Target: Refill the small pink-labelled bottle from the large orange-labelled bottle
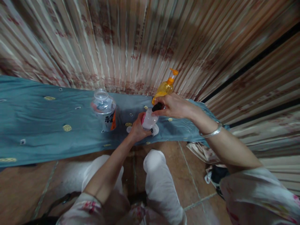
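My left hand (138,128) is wrapped round a small whitish translucent container (150,119) with a patch of pink on its side. The container is tilted over the cloth. At its upper end, my right hand (175,107) pinches a black piece (157,107), which looks like a cap or a brush; its exact kind is blurred. Whether the black piece is joined to the container cannot be made out. Just behind my right hand stands a yellow pump bottle (164,88) with an orange head. A white round piece (155,130) lies beneath the container, partly covered.
A transparent wide plastic bottle (102,107) with an open neck stands to the left. The long surface carries a teal patterned cloth (42,115). A pleated curtain (122,47) hangs right behind it. On the tiled floor at right lies a dark bundle (217,178).
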`<state>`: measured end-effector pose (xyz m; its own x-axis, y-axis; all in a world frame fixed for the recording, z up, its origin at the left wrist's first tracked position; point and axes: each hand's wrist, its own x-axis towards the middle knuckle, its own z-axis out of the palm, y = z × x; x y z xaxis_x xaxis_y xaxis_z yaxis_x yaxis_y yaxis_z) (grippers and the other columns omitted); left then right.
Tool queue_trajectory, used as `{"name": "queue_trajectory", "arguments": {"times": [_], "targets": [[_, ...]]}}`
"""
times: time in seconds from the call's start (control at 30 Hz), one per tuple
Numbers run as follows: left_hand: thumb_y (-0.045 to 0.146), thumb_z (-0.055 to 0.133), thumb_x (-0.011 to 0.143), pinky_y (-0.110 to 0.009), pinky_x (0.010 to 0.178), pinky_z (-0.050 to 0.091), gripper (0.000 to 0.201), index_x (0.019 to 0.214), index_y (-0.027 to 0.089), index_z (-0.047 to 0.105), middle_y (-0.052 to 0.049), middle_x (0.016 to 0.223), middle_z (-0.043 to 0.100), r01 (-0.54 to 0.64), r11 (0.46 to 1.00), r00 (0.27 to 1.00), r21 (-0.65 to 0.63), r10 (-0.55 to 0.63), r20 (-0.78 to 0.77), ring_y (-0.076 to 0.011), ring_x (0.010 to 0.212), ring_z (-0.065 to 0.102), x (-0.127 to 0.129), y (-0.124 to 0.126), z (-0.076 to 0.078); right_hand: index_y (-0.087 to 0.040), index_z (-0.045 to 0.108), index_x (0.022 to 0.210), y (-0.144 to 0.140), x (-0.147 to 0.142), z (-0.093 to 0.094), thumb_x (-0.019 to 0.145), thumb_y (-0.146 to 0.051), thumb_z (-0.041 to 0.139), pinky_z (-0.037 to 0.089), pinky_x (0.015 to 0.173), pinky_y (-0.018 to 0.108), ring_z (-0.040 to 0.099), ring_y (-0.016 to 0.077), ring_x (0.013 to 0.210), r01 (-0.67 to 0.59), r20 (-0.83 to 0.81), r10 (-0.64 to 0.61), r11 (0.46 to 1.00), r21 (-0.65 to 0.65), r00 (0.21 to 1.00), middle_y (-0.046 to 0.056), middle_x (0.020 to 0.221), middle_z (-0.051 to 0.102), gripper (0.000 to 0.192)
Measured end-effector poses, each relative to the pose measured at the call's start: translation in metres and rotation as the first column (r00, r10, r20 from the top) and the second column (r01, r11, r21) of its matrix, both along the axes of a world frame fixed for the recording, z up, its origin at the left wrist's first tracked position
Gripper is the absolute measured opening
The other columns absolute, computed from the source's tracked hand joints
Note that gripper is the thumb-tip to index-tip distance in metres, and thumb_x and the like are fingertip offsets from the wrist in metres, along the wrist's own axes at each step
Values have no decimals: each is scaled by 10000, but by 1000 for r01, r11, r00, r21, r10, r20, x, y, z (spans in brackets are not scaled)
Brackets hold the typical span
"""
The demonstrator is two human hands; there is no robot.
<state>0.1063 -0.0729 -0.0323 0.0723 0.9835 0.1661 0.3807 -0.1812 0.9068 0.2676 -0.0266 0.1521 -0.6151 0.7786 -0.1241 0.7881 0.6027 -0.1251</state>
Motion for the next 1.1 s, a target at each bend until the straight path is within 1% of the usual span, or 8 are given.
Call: {"name": "queue_trajectory", "arguments": {"times": [0.2, 0.37, 0.47, 0.63, 0.73, 0.9, 1.0, 1.1], "targets": [[177, 804, 560, -442, 993, 588, 889, 1398, 154, 510, -117, 1272, 741, 26, 999, 998, -39, -24, 52, -314, 1131, 733, 1, 0, 0, -174, 764, 1172, -2, -2, 0, 946, -390, 759, 472, 794, 302, 718, 240, 914, 16, 18, -17, 1000, 10, 1000, 80, 1007, 794, 313], [177, 808, 555, -459, 1014, 579, 887, 1388, 157, 505, -112, 1270, 741, 27, 998, 997, -53, -23, 69, -319, 1138, 733, 2, 2, -2, -197, 737, 1244, 1, 2, -6, 903, -373, 798, 484, 819, 302, 714, 235, 951, -24, -63, 24, 1000, -5, 998, 69, 1113, 790, 389], [184, 812, 551, -450, 1013, 577, 886, 1382, 168, 505, -109, 1270, 739, 22, 998, 997, -59, -17, 73, -318, 1146, 732, 4, 3, -4, -177, 760, 1175, 3, 4, -9, 953, -381, 737, 475, 803, 309, 709, 237, 911, -13, -41, 13, 1000, 3, 999, 78, 1026, 790, 302], [188, 817, 546, -449, 1002, 576, 900, 1388, 167, 498, -111, 1270, 736, 22, 998, 997, -67, -17, 80, -319, 1144, 731, 6, 4, -4, -189, 725, 1289, 4, 7, -11, 902, -367, 809, 485, 823, 311, 718, 244, 953, 5, -49, -5, 1000, -8, 999, 84, 1146, 788, 434], [171, 814, 549, -460, 1007, 572, 893, 1385, 164, 500, -119, 1280, 732, 16, 997, 997, -72, -10, 82, -323, 1146, 725, 7, 6, -4, -188, 750, 1232, 6, 9, -12, 957, -367, 752, 486, 822, 317, 721, 246, 927, 9, -24, -10, 1000, -13, 1000, 79, 1051, 793, 328], [154, 811, 556, -448, 995, 574, 888, 1389, 165, 502, -117, 1266, 740, 17, 996, 996, -88, -9, 86, -312, 1129, 725, 10, 9, -4, -201, 720, 1297, 10, 12, -14, 914, -388, 812, 499, 842, 307, 715, 234, 952, 14, -51, -16, 1000, -27, 999, 79, 1128, 787, 435], [147, 810, 544, -435, 1005, 572, 887, 1377, 175, 506, -110, 1265, 743, 11, 996, 997, -93, -4, 81, -308, 1137, 730, 11, 11, -4, -183, 740, 1251, 11, 13, -15, 958, -362, 749, 497, 816, 304, 718, 229, 911, 20, -19, -21, 999, -36, 1000, 76, 1035, 792, 343], [149, 807, 549, -428, 995, 575, 878, 1374, 188, 506, -104, 1255, 751, 12, 995, 997, -100, -5, 77, -303, 1127, 738, 13, 11, -3, -183, 734, 1274, 13, 17, -16, 931, -420, 781, 507, 833, 319, 723, 252, 942, 36, -45, -36, 999, -13, 998, 81, 1029, 795, 419]]}}
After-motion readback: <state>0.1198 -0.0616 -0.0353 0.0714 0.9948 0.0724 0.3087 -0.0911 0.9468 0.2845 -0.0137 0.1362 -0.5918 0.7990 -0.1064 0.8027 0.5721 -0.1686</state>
